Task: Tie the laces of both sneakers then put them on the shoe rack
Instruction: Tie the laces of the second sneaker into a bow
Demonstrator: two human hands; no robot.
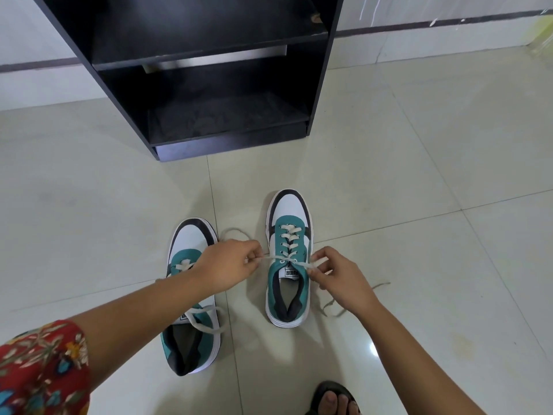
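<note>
Right sneaker (288, 259) laces (284, 260) crossed, left hand (230, 263) and right hand (339, 275) fingers pinched on an end each

Lighting is even, soft and fairly bright. A glare spot sits on the floor (374, 350) at lower right. The rack (209, 70) interior is dark. Wide-angle bending shows at the edges; upper right is slightly blurred.

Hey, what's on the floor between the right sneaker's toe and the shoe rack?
Nothing: in the head view, only bare tiled floor lies between the right sneaker and the shoe rack.
</note>
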